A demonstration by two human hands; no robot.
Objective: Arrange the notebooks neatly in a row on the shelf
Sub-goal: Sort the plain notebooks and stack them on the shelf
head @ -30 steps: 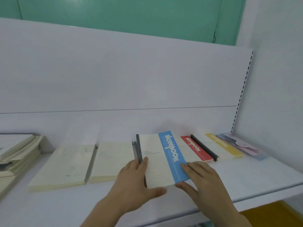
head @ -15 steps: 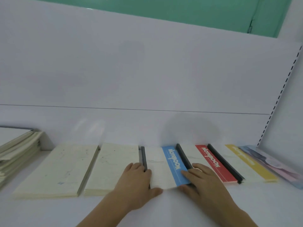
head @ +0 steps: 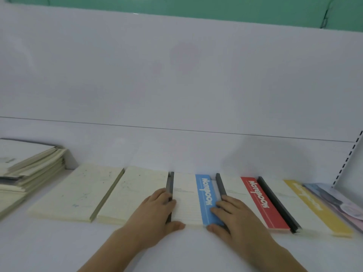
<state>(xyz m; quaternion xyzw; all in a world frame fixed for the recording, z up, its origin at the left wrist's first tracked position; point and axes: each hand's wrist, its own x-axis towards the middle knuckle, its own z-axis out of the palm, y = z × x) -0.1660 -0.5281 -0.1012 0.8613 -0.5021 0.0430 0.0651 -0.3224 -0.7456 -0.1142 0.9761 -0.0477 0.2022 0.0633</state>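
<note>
A row of notebooks lies flat on the white shelf (head: 59, 248). The blue-striped notebook (head: 193, 195) sits in the middle, between a cream notebook (head: 135, 193) and a red-striped notebook (head: 255, 199). My left hand (head: 155, 213) rests flat on the blue-striped notebook's left edge and dark spine, thumb at its near edge. My right hand (head: 233, 218) lies flat on its blue stripe and the neighbouring spine, thumb at the near edge. Further right are a yellow-striped notebook (head: 314, 207) and a pale patterned one (head: 341, 203).
Another cream notebook (head: 76, 193) lies at the left end of the row. A loose stack of notebooks (head: 25, 169) sits at the far left. The white back panel (head: 176, 75) rises behind the row, and a slotted upright (head: 347, 160) stands at the right.
Both hands have pushed the blue-striped notebook back and squared it into line with the others. The view has shifted, bringing the row closer and more level.
</note>
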